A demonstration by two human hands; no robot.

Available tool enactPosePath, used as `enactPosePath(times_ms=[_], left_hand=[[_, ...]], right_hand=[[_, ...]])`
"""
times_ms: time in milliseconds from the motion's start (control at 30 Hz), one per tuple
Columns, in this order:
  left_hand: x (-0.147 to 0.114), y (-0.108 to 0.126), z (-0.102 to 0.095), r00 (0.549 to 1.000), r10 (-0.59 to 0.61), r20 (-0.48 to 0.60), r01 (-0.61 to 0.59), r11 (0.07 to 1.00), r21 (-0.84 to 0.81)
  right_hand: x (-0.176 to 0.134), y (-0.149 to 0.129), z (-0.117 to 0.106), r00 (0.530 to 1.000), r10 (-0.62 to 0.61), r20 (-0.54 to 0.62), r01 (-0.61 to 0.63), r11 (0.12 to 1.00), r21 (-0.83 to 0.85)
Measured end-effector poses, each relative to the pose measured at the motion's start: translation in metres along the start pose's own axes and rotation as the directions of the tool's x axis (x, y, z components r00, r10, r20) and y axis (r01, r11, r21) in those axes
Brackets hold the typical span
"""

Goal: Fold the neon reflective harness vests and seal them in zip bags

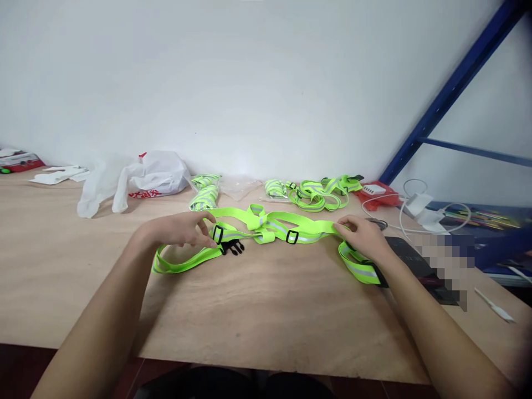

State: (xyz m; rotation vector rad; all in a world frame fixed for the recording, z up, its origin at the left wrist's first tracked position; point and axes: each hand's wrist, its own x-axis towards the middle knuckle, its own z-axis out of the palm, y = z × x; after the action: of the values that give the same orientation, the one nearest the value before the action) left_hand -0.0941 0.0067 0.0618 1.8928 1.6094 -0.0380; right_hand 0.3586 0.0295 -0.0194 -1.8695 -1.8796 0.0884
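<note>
- A fluorescent-green strap harness (257, 220) lies across the middle of the bench (249, 321), its silver stripe showing and its bands bunched in loops at the centre, between our two bare hands.
- Our right hand (361, 235) pinches the right stretch of band between thumb and forefinger; another green loop lies just near of it, partly behind our wrist.
- Our left hand (178, 228) curls over the left stretch, its fingers beside a black slider (218, 234); we cannot tell whether they grip the band.
- Just near of that slider, a black clip (233, 247) points its prongs to the right.
- Toward the far wall, we see a white bag (164, 172) with red lettering at left, bagged green bundles (205, 197) near the middle and a loose pile of similar straps (320, 194) right of them.
- At far right, we see white cables (402, 216) near a blue metal frame (449, 83).
</note>
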Motion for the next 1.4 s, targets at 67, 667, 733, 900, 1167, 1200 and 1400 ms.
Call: enactPosePath(times_ms=[67, 667, 733, 900, 1167, 1200, 1400], left_hand=[[0.014, 0.001, 0.010, 0.998, 0.035, -0.057, -0.027, 0.991, 0.133], [0.010, 0.039, 0.037, 0.864, 0.494, -0.095, -0.484, 0.868, 0.115], [0.005, 0.047, 0.041, 0.842, 0.537, -0.049, -0.528, 0.840, 0.125], [0.015, 0.063, 0.076, 0.803, 0.584, -0.120, -0.512, 0.779, 0.361], [0.011, 0.057, 0.112, 0.803, 0.571, -0.171, -0.436, 0.758, 0.486], [0.005, 0.053, 0.110, 0.801, 0.575, -0.167, -0.449, 0.761, 0.468], [-0.030, 0.003, 0.106, 0.811, 0.535, -0.237, -0.414, 0.811, 0.414]], right_hand=[[0.000, 0.000, 0.004, 0.999, -0.029, 0.029, 0.028, 0.999, 0.015], [-0.005, 0.001, 0.016, 0.989, -0.135, 0.063, 0.135, 0.991, 0.008], [-0.006, -0.001, 0.016, 0.989, -0.130, 0.068, 0.130, 0.991, 0.005], [-0.007, -0.002, 0.017, 0.988, -0.132, 0.076, 0.132, 0.991, -0.004], [-0.008, -0.004, 0.017, 0.987, -0.134, 0.084, 0.136, 0.991, -0.011], [-0.007, -0.004, 0.017, 0.987, -0.132, 0.089, 0.134, 0.991, -0.017], [-0.005, 0.004, 0.020, 0.985, -0.133, 0.114, 0.139, 0.989, -0.044]])
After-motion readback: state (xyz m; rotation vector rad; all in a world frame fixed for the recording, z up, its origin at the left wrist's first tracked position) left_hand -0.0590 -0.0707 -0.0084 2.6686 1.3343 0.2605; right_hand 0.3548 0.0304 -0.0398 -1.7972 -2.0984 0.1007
